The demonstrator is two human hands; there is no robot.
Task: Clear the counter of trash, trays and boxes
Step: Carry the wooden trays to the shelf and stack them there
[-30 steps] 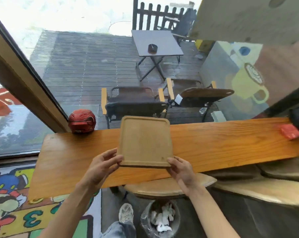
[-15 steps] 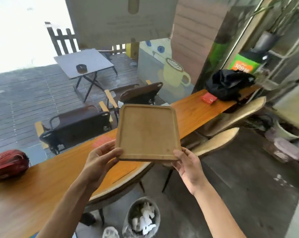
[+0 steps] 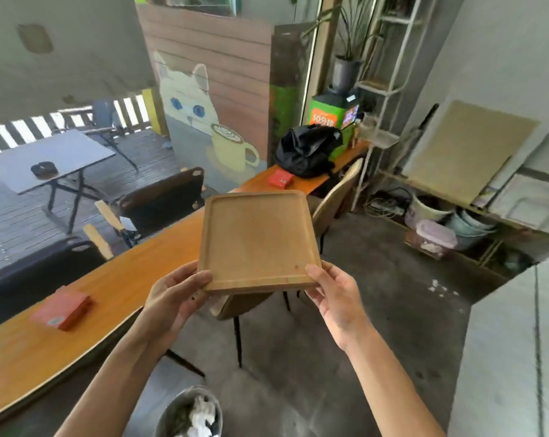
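Note:
An empty square wooden tray (image 3: 257,241) is held level in front of me, off the counter. My left hand (image 3: 175,294) grips its near left corner and my right hand (image 3: 333,291) grips its near right corner. The long wooden counter (image 3: 115,298) runs from the lower left to the back. On it lie a red box (image 3: 62,310) near me and a second red box (image 3: 280,178) far along, beside a black bag (image 3: 308,149).
A bin (image 3: 191,411) holding crumpled white paper stands on the floor below my arms. Stools with tan seats (image 3: 336,197) are tucked along the counter. Buckets and a shelf rack (image 3: 437,228) crowd the right wall. Bare grey floor lies ahead.
My view has swung to the right, away from the window toward the room's interior. Both hands keep the tray, now clear of the counter. The red helmet has left the view.

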